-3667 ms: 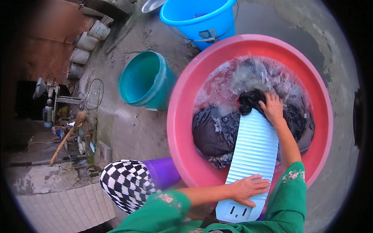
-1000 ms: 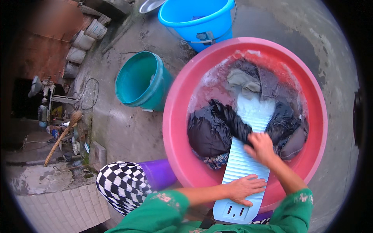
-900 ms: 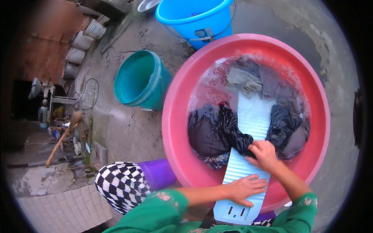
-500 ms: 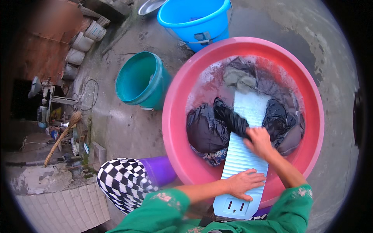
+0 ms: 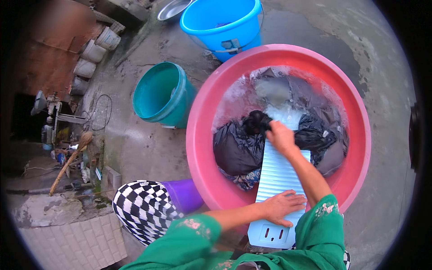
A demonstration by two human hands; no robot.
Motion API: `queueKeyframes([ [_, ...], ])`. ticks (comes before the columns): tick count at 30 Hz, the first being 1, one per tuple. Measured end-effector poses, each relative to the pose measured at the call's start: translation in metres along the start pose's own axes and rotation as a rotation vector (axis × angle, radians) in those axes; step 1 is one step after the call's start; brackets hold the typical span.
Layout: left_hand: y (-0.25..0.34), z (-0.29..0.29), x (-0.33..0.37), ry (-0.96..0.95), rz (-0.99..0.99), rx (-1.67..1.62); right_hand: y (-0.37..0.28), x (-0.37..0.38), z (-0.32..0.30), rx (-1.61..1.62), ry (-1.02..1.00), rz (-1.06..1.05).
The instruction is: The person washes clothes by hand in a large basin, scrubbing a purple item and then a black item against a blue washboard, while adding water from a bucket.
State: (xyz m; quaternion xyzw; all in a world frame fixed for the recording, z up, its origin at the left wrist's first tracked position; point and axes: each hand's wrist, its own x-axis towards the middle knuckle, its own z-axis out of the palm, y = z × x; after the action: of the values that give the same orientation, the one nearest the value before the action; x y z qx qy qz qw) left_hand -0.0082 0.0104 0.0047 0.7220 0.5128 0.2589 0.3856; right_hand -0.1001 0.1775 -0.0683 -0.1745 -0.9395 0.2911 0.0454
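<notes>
A light blue washboard slants into a big pink tub of sudsy water, its near end resting toward me. My left hand lies flat on the board's lower part, fingers stretched out. Farther up, my right hand is closed round a bunched black garment over the board's upper end. Dark wet clothes lie left of the board, and more black cloth lies to its right. At the far side a grey-green cloth is partly under water.
A green bucket stands left of the tub, and a blue bucket touches or nearly touches its far side. A metal basin sits behind. A broom leans at the left, near several white pails. My knee in checkered cloth is at lower left.
My right hand has pushed the black garment up the washboard, away from me, and bunched it. My left hand has stayed flat on the board.
</notes>
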Motion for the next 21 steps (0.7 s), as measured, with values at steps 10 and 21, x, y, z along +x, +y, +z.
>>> queueKeyframes([
  [10, 0.0, 0.004, 0.004, 0.037, 0.033, -0.005, 0.051, -0.017, -0.077, -0.139, -0.415, -0.108],
  [21, 0.0, 0.005, -0.001, 0.08, 0.003, -0.062, 0.058, -0.031, -0.048, -0.196, 0.13, -0.286],
])
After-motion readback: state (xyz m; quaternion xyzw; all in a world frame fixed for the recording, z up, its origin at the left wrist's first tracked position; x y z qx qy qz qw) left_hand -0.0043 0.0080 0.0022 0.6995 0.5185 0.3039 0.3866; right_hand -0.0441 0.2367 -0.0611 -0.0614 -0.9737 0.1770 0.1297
